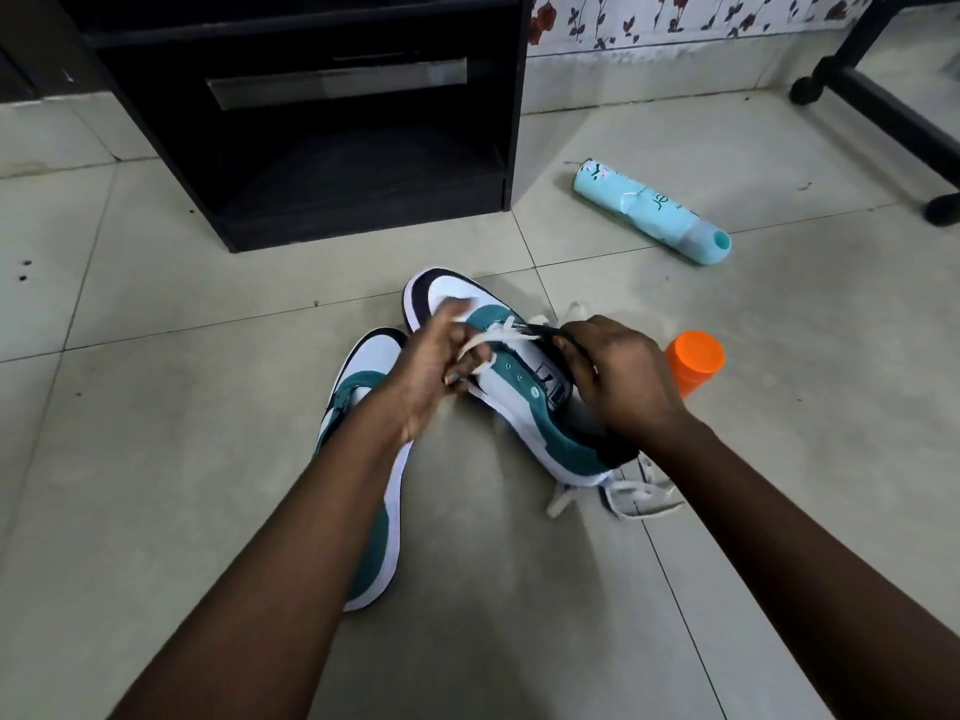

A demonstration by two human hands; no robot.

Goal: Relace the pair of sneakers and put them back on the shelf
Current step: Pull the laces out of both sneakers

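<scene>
From the head view, two teal, white and black sneakers sat on the tiled floor (156,459) before a black shelf unit (322,122). The nearer sneaker (524,387) lay tilted, its long axis running toe-up-left toward the shelf. The left hand (436,371) pinched its white lace (493,332); the right hand (623,381) gripped the black tongue (550,335). The other sneaker (369,387) lay alongside, toe pointing likewise.

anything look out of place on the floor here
Yes. A light blue spray can lies tipped on its side on the tiled floor, right of the black shelf unit. A loose white shoelace is bunched by the heel of the sneaker being laced.
</scene>
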